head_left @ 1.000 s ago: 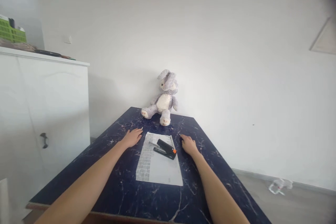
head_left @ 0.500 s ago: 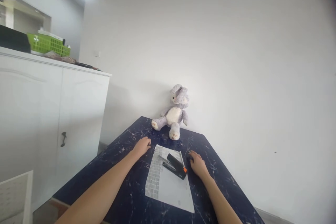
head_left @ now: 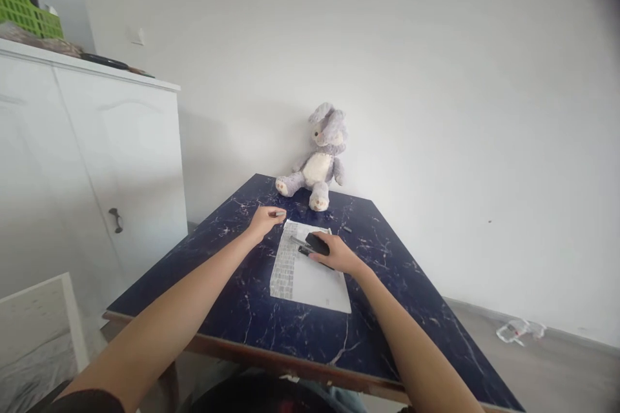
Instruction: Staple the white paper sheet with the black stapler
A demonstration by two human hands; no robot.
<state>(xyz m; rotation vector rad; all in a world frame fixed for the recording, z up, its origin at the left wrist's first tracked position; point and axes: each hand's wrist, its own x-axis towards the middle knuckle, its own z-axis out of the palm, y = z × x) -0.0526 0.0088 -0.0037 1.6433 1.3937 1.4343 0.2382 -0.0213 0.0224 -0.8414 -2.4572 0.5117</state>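
Stretching forward over the table (head_left: pixel 290 329), the left arm (head_left: pixel 194 297) ran long and nearly straight, and its hand (head_left: pixel 265 220) hovered or rested just beyond the paper's upper left corner; from where I stood I couldn't say which. Its fingers were closed narrowly on a small greyish strip (head_left: pixel 278 213). The right arm (head_left: pixel 407 339) slanted inward, its hand (head_left: pixel 338 253) curled around the black stapler (head_left: pixel 317 244), which lay over the sheet of paper (head_left: pixel 317 290) with a thin metal rail poking out to the left. Beneath it all, the tabletop was dark blue, veined like marble. One small dark piece (head_left: pixel 347 229) lay just beyond the right hand. At the far end a plush rabbit (head_left: pixel 318 168) sat against the pale wall (head_left: pixel 460 110); a white cabinet (head_left: pixel 130 142) stood to the left, bearing a green basket (head_left: pixel 29 13), and some clear plastic (head_left: pixel 516 331) lay on the floor (head_left: pixel 477 329) at right.
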